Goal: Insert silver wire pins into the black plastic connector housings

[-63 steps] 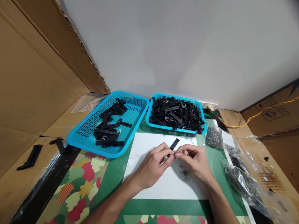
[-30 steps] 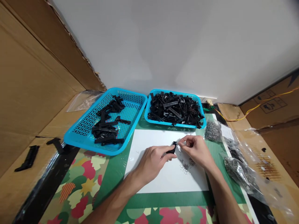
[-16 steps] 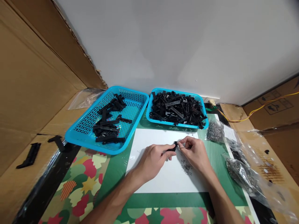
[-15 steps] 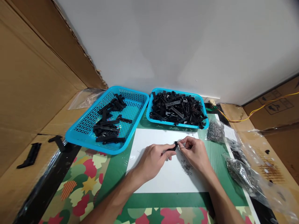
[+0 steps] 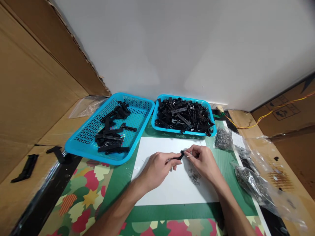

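My left hand (image 5: 157,170) is closed around a small black plastic part (image 5: 181,155), thumb and fingers gripping it over a white sheet (image 5: 152,195). Close to the part's end, my right hand (image 5: 203,160) pinches a thin, light metal piece (image 5: 190,156); its exact kind is too small to make out. The fingertips of both hands almost meet at the black part, and much of that part is hidden in the left hand. Below the right hand, a loose pile of tiny metal pieces (image 5: 194,177) lies on the sheet.
A blue basket (image 5: 71,146) at the left holds several black parts; another blue basket (image 5: 183,131) at the back is heaped with them. Clear bags of small metal pieces (image 5: 223,138) lie at the right. Two black parts (image 5: 26,167) rest on cardboard at far left.
The whole view has shifted slightly, so things appear a little to the left and lower. Both hands keep nearly the same pose at the black plastic part.
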Motion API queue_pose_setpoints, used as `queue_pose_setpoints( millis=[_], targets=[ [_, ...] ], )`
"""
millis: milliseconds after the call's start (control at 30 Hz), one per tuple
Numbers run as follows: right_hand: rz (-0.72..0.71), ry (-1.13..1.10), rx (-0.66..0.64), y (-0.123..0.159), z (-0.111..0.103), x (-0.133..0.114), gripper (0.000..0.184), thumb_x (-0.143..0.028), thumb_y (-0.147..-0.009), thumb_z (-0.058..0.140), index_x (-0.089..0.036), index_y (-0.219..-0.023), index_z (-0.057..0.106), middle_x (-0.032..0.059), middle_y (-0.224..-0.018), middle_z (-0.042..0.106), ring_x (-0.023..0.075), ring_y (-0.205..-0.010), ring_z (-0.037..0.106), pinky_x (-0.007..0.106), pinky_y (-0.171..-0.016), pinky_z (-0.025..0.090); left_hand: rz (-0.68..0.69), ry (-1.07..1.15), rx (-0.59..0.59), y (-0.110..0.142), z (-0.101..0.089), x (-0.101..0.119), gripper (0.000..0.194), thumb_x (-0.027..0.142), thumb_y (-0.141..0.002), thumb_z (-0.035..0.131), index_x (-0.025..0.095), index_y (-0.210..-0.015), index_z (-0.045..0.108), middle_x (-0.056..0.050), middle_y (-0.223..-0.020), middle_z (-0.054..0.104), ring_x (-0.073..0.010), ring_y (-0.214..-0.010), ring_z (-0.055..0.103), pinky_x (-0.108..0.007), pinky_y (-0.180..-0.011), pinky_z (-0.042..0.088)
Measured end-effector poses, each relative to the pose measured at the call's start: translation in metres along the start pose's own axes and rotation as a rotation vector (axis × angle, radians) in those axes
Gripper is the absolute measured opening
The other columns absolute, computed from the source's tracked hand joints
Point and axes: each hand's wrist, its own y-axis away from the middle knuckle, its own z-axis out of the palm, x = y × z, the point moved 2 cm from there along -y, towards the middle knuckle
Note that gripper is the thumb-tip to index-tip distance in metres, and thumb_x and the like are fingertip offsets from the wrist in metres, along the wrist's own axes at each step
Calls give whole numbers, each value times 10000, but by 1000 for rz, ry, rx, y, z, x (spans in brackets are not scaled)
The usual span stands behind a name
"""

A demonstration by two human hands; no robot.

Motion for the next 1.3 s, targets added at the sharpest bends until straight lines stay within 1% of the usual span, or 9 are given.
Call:
queue_pose_setpoints(
  millis=[100, 233, 367, 467, 533, 600, 800, 1133, 1300],
  targets=[
    [-26, -32, -34, 0, -11, 1, 216, -330, -948, 621, -188, -896, 776, -3, -627, 645, 156, -555, 518, 276, -554, 365, 10, -32, -2, 0, -1, 0, 324, 351, -997, 621, 235, -1234, 810, 7, -755, 786, -160, -669, 676, -242, -665, 491],
    [-98, -62, -18, 1, -26, -1, 282, -334, -1018, 552, -193, -1036, 795, 75, -961, 756, 216, -835, 671, 310, -721, 491, 38, -66, -5, 0, -2, 1, 314, 326, -987, 639, 262, -1245, 808, 9, -768, 790, -170, -707, 696, -240, -686, 498],
    [-229, -70, 150, 2, -31, -4, 251, -335, -1016, 597, -253, -1035, 833, 90, -1097, 728, 254, -1029, 678, 375, -900, 516, 54, -97, -7, 0, -3, 2, 309, 313, -998, 633, 282, -1255, 802, 15, -767, 790, -174, -719, 705, -243, -697, 495],
    [-168, -176, 320, 4, -26, -1, 180, -348, -958, 695, -241, -933, 838, 92, -1056, 763, 264, -983, 708, 394, -886, 543, 65, -130, -6, 1, -2, 3, 301, 319, -1008, 636, 289, -1259, 799, 16, -782, 800, -178, -728, 716, -249, -702, 486],
    [-64, -303, 359, 6, -19, 2, 188, -372, -940, 725, -213, -898, 814, 89, -973, 789, 253, -880, 736, 384, -826, 575, 78, -149, -8, 1, -2, 3, 298, 313, -1013, 639, 288, -1265, 796, 16, -802, 810, -180, -736, 723, -255, -710, 481],
    [-7, -387, 353, 6, -12, 2, 219, -399, -938, 729, -193, -882, 780, 85, -924, 796, 241, -815, 749, 372, -787, 600, 89, -154, -11, 2, -1, 3, 300, 298, -1016, 636, 283, -1272, 792, 16, -816, 815, -179, -739, 728, -257, -712, 480],
    [-2, -429, 261, 5, 2, 0, 262, -420, -944, 723, -174, -856, 740, 97, -896, 802, 224, -774, 763, 334, -744, 625, 88, -140, -8, 1, -1, 2, 306, 243, -1012, 626, 288, -1264, 794, 36, -808, 812, -163, -732, 725, -242, -710, 475],
    [-17, -384, 298, 6, 5, 5, 242, -412, -929, 730, -184, -847, 739, 81, -850, 805, 236, -764, 787, 331, -729, 632, 66, -126, -17, 0, -4, 0, 323, 213, -1001, 606, 306, -1238, 803, 53, -781, 806, -148, -733, 725, -230, -691, 447],
    [-33, -331, 288, 7, 5, -1, 218, -380, -924, 731, -189, -820, 748, 69, -812, 799, 221, -720, 764, 310, -693, 593, 76, -79, -26, -2, -3, 2, 318, 215, -993, 605, 306, -1211, 817, 46, -784, 802, -152, -741, 717, -244, -705, 438]
  ],
)
